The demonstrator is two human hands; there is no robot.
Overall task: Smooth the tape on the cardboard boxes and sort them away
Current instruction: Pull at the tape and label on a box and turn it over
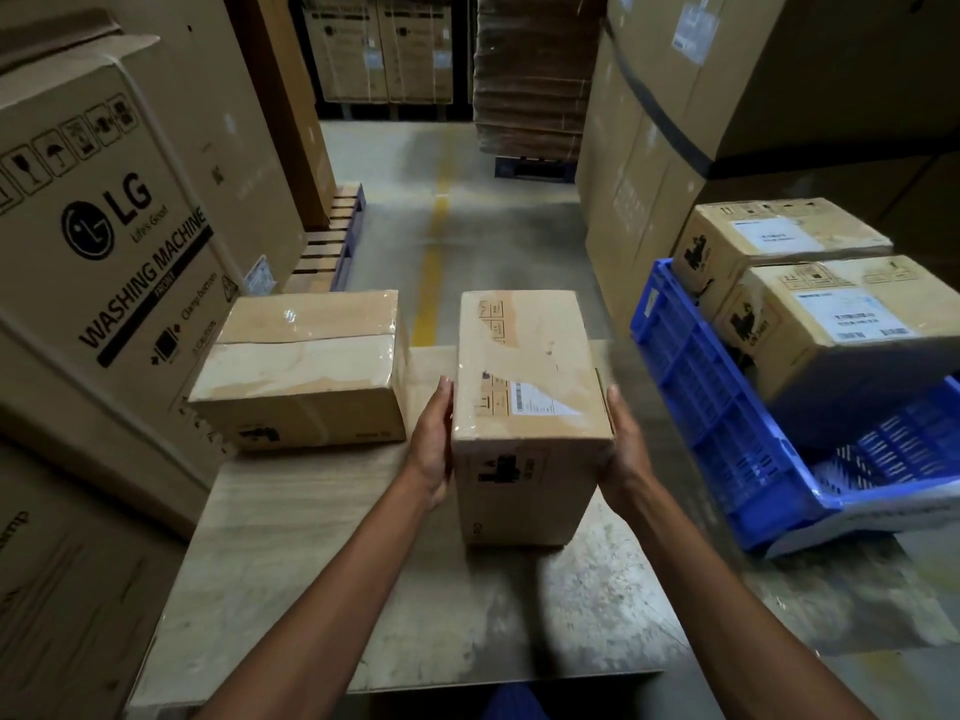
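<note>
Four small cardboard boxes are showing: two on the table and two in a crate. At the far left, a large washing machine carton [104, 241] is standing right against the table [322, 563]. Just beside it, the left box [301, 371] is lying on the table's far left part, with clear tape [311, 356] running along its top seam and wrinkling in places. Beyond the table, a yellow floor line [434, 262] is running away down the aisle.

The left hand [431, 449] is pressing flat against the left side of the centre box [524, 397], with its fingers straight and pointing away from the person. This box is standing near the middle of the table, with tape crossing its top face over a white label [535, 400]. Whether its base is resting on the table cannot be told. The right hand [623, 449] is pressing flat against the right side, fingers likewise straight, so the box is being held between two flat palms.

Further right, a blue crate [727, 423] is sitting tilted beside the table. The far crate box [774, 236] and the near crate box [841, 324] are resting in it, touching each other.
</note>
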